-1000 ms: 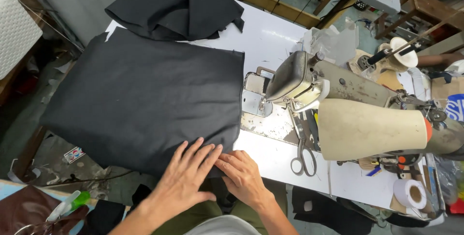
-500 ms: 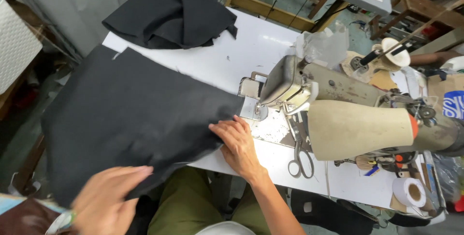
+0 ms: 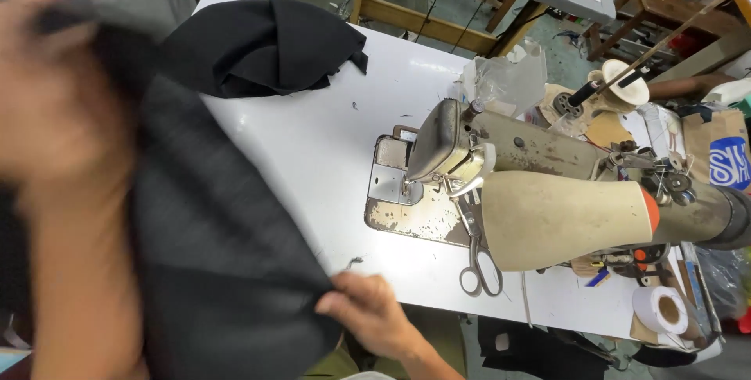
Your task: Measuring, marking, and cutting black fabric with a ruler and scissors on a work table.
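1. My right hand (image 3: 374,313) pinches a corner of the black cloth (image 3: 227,270) at the near edge of the white table (image 3: 313,138), thumb and fingers closed on the fabric.
2. My left hand (image 3: 59,91) is raised close to the camera on the left, very blurred. It seems to hold the upper part of the same cloth, but I cannot tell how the fingers lie.
3. The cloth hangs between my two hands. It covers the near left corner of the table and drops past the near edge.
4. A pair of scissors (image 3: 477,267) lies near the near edge of the table, just right of my right hand, its handles towards me. It touches neither hand.
5. The sewing machine (image 3: 547,192) stands across the right half of the table. Its beige body lies lengthwise, and its head and metal plate sit about the middle of the table.
6. A white roll of tape (image 3: 665,311) sits at the near right corner.
7. A second heap of black fabric (image 3: 266,48) lies bunched at the far left corner, well apart from the cloth I hold.
8. A crumpled clear plastic bag (image 3: 508,75) rests by the far edge, behind the machine.
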